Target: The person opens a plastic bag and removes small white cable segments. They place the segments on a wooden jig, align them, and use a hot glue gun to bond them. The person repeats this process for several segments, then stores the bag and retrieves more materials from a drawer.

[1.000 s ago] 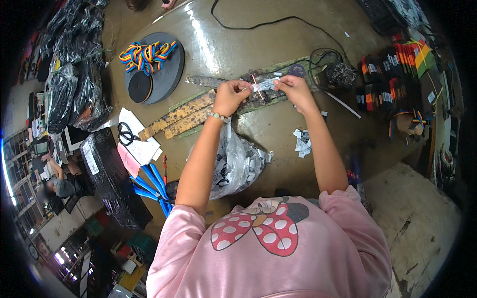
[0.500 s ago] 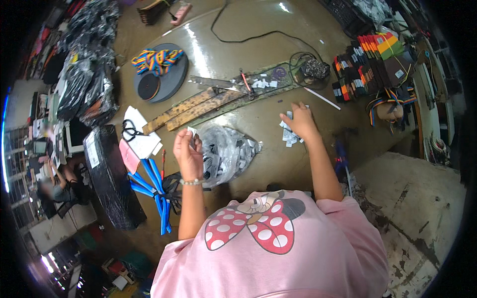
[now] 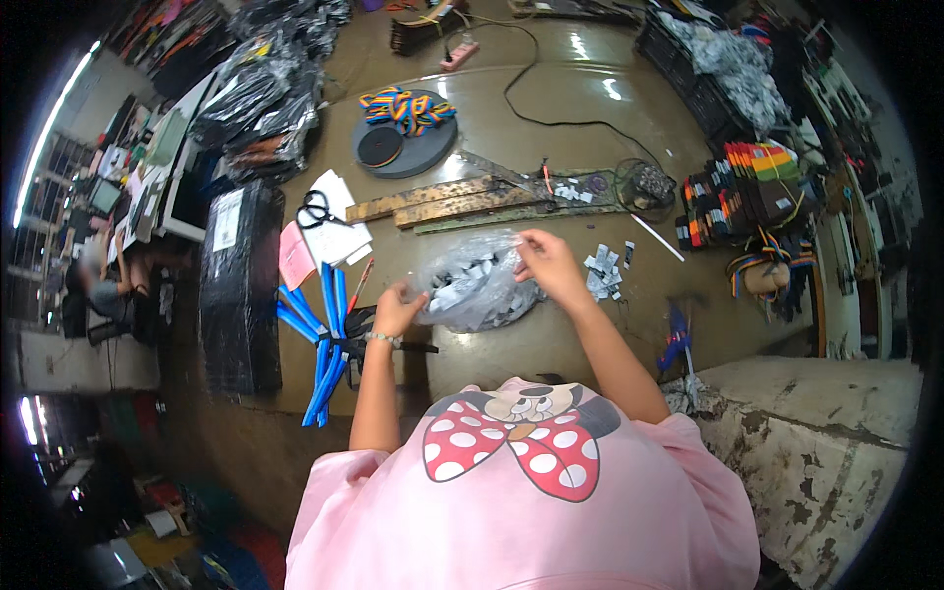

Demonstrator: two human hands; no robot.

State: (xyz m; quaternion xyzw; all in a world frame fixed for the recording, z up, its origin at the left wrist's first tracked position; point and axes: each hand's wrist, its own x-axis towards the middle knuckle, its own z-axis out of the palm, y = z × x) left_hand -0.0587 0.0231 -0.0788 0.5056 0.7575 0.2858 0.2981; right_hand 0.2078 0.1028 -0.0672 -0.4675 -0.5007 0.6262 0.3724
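A clear plastic bag (image 3: 497,307) full of small grey-white labels stands on the table in front of me, its mouth spread so the labels inside show. My left hand (image 3: 396,312), a beaded bracelet on its wrist, is closed on the bag's left edge. At the upper right of its rim my right hand (image 3: 551,265) pinches the plastic between thumb and fingers. A loose pile of small labels (image 3: 602,280) lies just right of my right hand. Left of the bag is a bundle of blue strips (image 3: 326,354), tied with black.
Beyond the bag lie wooden bars (image 3: 462,202). A round grey disc (image 3: 433,155) carries rainbow webbing (image 3: 405,106). Black scissors (image 3: 317,210) rest on white paper. Stacked coloured straps (image 3: 733,202) stand right, a black wrapped package (image 3: 239,295) left. Another person (image 3: 110,295) sits far left.
Both hands have come to the bag's rim, and its mouth is now spread. My right hand has left the label pile. The white label in my left hand no longer shows. The view has shifted.
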